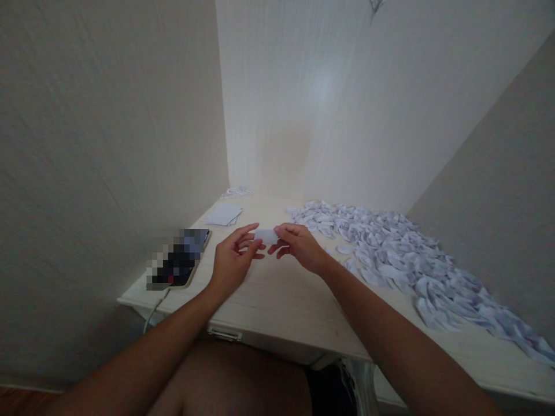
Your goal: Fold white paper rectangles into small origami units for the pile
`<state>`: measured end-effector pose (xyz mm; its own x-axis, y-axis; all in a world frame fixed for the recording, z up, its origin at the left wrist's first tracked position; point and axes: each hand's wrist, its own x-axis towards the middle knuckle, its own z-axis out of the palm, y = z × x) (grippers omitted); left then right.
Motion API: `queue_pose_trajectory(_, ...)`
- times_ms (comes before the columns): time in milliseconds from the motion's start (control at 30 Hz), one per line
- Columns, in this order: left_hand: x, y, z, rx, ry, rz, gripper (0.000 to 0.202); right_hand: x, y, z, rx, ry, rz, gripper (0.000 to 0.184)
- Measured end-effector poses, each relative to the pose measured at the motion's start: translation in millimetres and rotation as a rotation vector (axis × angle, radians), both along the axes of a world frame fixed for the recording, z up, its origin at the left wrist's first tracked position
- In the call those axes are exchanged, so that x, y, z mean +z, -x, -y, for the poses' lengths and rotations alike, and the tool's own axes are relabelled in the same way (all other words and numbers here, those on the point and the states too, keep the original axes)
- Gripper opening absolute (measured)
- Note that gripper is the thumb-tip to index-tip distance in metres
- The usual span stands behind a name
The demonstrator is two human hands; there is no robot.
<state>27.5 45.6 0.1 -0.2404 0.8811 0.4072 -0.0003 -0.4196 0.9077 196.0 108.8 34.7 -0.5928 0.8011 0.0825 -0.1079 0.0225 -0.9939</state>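
Note:
A small white strip of folded paper (266,236) is held up over the middle of the desk, between both hands. My left hand (236,252) pinches its left end between thumb and fingers. At the other end, my right hand (299,244) grips the paper with thumb and forefinger, the remaining fingers curled loosely below. Behind the left hand lies a short stack of flat white paper sheets (223,214). To the right of my right hand spreads a large heap of folded white paper pieces (381,242).
A phone (184,260), partly pixelated, lies at the desk's left edge with a cable (155,309) running off it. Small paper scraps (237,190) sit in the back left corner. Walls enclose the desk (277,300) behind and on both sides. A drawer handle (224,334) shows at the front.

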Motion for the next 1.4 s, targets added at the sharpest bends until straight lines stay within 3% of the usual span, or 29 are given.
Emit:
queue_pose_trajectory(267,8.6,7,-1,0.179,-0.172,-0.175,0.028,0.1,-1,1,0.156,0.209,-0.083,0.037)
queue_pose_trajectory(467,6.2,10,-5,0.223,-0.218,-0.324,0.026,2.4,-2,2,0.210,0.218,-0.024,0.030)
queue_pose_trajectory(667,8.9,6,-3,0.211,-0.222,-0.306,0.022,2.7,-5,-1,0.240,0.218,-0.041,0.032)
queue_pose_trajectory(867,10.5,3,-1,0.163,-0.167,-0.247,0.028,2.8,-6,-3,0.216,0.220,-0.035,0.036)
queue_pose_trajectory(1067,11.0,0,-3,0.068,0.036,-0.059,0.035,4.5,-5,0,0.158,0.198,0.011,0.034)
queue_pose_trajectory(1400,0.2,1,-8,-0.072,0.223,0.037,0.024,-3.7,-5,-4,0.145,0.188,0.178,0.038)
